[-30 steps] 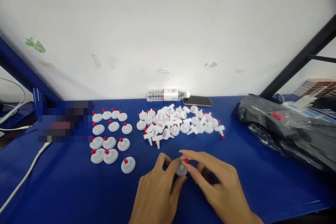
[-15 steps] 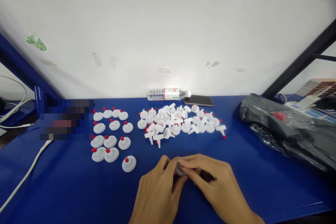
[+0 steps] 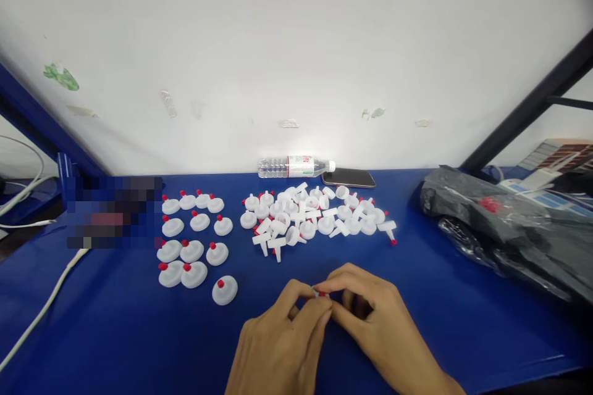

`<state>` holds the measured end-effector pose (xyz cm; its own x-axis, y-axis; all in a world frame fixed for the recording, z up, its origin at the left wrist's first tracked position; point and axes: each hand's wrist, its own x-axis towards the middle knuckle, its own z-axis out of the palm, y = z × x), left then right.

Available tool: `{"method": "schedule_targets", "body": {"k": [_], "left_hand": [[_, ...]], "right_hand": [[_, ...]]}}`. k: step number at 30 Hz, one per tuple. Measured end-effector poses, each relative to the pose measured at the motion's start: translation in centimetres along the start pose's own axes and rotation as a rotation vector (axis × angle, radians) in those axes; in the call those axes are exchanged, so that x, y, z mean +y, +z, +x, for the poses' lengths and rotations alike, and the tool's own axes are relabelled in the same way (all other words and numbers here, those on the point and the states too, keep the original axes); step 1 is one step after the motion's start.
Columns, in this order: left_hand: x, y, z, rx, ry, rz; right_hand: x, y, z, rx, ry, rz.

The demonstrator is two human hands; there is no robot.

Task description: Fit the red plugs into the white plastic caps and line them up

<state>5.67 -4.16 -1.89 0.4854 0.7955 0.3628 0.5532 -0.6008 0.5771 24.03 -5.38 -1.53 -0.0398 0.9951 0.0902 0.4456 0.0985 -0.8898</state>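
My left hand (image 3: 287,332) and my right hand (image 3: 373,315) meet near the front of the blue table, fingertips closed on one small white nozzle cap with a red tip (image 3: 321,294). Most of that cap is hidden behind the fingers; only the red tip and a sliver of its pale rim show. Left of my hands, a single white nozzle cap (image 3: 225,291) with a red tip lies on its flat base. Beyond it stand several more such caps in loose rows (image 3: 191,251). Straight ahead is a jumbled pile of white nozzle pieces (image 3: 308,213), some with red tips.
A clear water bottle (image 3: 296,167) lies on its side against the wall, with a dark phone (image 3: 349,178) beside it. Grey plastic bagging (image 3: 491,222) covers the right side. A white cable (image 3: 41,318) runs along the left of the blue table (image 3: 445,333).
The cap between my fingers has turned, so its red tip now shows where a greyish rim was. My left fingers have shifted over it. The rows and the pile are unchanged.
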Motion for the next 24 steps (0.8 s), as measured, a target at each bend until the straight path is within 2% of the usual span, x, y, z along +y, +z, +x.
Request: {"method": "schedule_targets", "body": {"k": [5,8,11,16,19,24], "left_hand": [[-0.7,-0.1,0.3,0.059,0.01,0.01],[-0.6,-0.4,0.5,0.046,0.02,0.017],[-0.3,-1.0,0.4,0.004,-0.038,0.059],[-1.1,-3.9,-0.4,-0.178,-0.22,0.21],[-2.3,-6.4,-0.2,-0.166,-0.385,0.291],[-3.3,-10.0,2.0,-0.164,-0.76,0.404]], "right_hand": [[-0.2,0.1,0.0,-0.015,0.009,-0.043],[-0.2,0.1,0.1,-0.037,0.012,-0.059],[-0.2,0.2,0.1,-0.061,0.028,-0.074],[0.0,0.2,-0.1,-0.021,0.082,-0.074],[-0.1,0.3,-0.1,-0.028,0.08,-0.158],[-0.3,0.4,0.0,-0.051,0.052,-0.272]]}}
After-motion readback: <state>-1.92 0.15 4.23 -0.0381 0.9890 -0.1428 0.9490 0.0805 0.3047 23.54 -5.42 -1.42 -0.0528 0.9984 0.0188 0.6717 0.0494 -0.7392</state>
